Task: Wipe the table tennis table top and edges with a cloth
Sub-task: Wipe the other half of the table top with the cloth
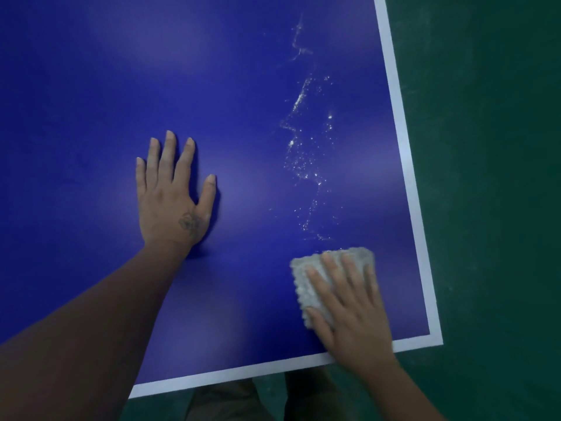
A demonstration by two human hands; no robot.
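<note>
The blue desk (pixel 91 117) fills most of the view, with a white line (pixel 406 165) along its edges. The left grip (pixel 173 196) lies flat on the blue top, fingers straight and spread, holding nothing. The right grip (pixel 352 311) presses down on the grey cloth (pixel 306 278) with straight fingers and does not curl round it. The cloth lies on the desk near the right corner, close to the white line. Just past the cloth, a trail of little white specks (pixel 306 153) runs up the desk. The floor (pixel 491 177) beside the desk is green.
</note>
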